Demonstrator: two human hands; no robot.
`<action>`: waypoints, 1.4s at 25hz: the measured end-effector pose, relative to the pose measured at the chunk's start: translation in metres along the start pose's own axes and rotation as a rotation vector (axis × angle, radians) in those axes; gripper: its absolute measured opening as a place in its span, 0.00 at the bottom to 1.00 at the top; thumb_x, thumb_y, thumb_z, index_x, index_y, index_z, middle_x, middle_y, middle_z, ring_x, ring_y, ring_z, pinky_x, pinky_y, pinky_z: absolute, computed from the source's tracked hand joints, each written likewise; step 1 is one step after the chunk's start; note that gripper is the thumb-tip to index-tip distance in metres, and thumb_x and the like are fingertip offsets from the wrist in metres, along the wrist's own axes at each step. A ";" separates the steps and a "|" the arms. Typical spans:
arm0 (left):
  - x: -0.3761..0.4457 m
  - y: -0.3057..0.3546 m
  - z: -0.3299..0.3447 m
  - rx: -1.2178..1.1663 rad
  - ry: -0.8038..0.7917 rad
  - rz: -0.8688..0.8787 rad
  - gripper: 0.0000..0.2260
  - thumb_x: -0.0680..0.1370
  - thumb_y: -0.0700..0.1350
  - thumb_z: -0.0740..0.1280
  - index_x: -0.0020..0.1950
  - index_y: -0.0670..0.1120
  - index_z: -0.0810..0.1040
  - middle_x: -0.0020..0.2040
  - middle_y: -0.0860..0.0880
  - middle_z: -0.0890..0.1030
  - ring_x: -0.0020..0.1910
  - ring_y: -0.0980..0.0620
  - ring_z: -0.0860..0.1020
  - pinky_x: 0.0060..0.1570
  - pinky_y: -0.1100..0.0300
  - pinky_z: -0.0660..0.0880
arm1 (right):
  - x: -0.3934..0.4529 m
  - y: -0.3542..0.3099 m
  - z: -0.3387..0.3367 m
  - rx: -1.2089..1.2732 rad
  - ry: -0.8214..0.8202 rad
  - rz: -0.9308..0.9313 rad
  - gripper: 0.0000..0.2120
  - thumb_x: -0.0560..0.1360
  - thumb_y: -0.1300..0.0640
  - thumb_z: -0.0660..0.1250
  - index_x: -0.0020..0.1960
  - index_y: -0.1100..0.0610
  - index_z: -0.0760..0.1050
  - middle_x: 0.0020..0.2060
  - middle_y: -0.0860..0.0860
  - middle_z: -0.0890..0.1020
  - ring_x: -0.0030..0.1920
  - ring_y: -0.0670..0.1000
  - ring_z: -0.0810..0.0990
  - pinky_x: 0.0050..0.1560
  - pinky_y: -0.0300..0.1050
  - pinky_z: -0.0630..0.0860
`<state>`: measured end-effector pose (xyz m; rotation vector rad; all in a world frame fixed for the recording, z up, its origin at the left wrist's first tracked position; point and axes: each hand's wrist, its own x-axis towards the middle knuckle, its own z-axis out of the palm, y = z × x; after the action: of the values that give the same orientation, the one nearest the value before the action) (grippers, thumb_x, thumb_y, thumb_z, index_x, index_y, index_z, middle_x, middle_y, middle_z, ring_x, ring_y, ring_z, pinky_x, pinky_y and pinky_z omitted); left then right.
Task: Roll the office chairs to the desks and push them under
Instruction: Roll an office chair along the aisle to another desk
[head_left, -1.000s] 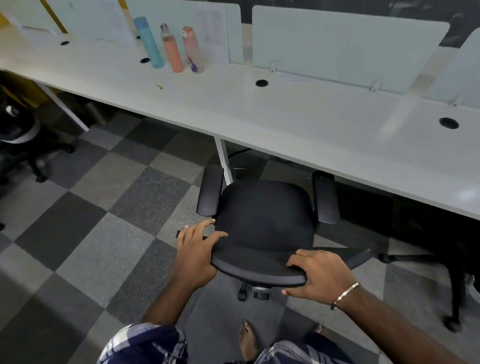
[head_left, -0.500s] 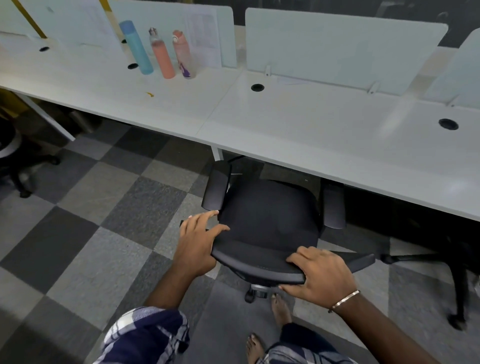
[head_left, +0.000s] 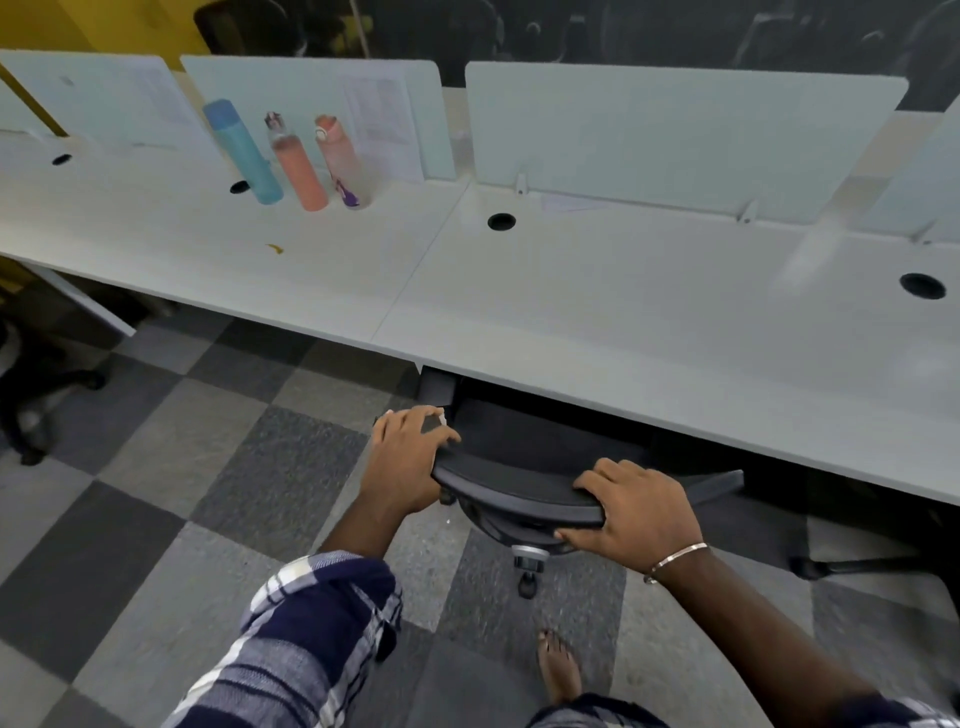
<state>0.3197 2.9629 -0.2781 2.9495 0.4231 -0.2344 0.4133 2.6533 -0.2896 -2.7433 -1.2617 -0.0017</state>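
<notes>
A black office chair (head_left: 519, 486) stands at the white desk (head_left: 597, 312), its seat and armrests mostly hidden under the desktop. Only the top of its backrest, the hub and one caster (head_left: 527, 582) show. My left hand (head_left: 405, 457) grips the left end of the backrest top, fingers curled over the edge. My right hand (head_left: 636, 512) grips the right end, fingers over the top and thumb below.
Three bottles (head_left: 291, 156) stand on the desk at the back left near frosted dividers (head_left: 675, 140). Another chair's base (head_left: 36, 395) is at the far left, and a chair leg (head_left: 857, 564) lies on the right. My bare foot (head_left: 558, 665) is on the chequered carpet.
The chair has rolled forward; its seat and armrests, visible before, are now under the desktop. Both hands kept their grip on the backrest and I stepped closer.
</notes>
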 end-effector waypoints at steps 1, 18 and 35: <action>0.015 -0.002 -0.005 0.003 0.003 -0.015 0.28 0.66 0.44 0.72 0.63 0.63 0.77 0.75 0.52 0.67 0.76 0.44 0.64 0.80 0.44 0.47 | 0.014 0.003 0.000 -0.005 -0.007 0.004 0.32 0.69 0.21 0.58 0.55 0.45 0.79 0.46 0.43 0.78 0.46 0.49 0.80 0.41 0.48 0.76; 0.048 -0.018 -0.007 -0.001 0.027 0.032 0.31 0.65 0.42 0.69 0.66 0.64 0.76 0.73 0.56 0.69 0.72 0.49 0.68 0.80 0.46 0.45 | 0.042 0.011 0.006 0.011 0.055 0.017 0.30 0.66 0.20 0.65 0.39 0.49 0.75 0.33 0.45 0.75 0.34 0.52 0.77 0.32 0.47 0.72; 0.017 -0.046 -0.012 0.073 -0.018 0.193 0.25 0.69 0.45 0.70 0.64 0.62 0.78 0.70 0.57 0.71 0.71 0.49 0.68 0.81 0.45 0.47 | -0.013 -0.059 0.020 0.017 0.191 0.038 0.26 0.70 0.28 0.69 0.38 0.51 0.72 0.34 0.47 0.71 0.33 0.51 0.72 0.31 0.48 0.70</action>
<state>0.3245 3.0131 -0.2753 3.0301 0.1283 -0.2569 0.3589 2.6836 -0.3036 -2.6767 -1.1533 -0.2416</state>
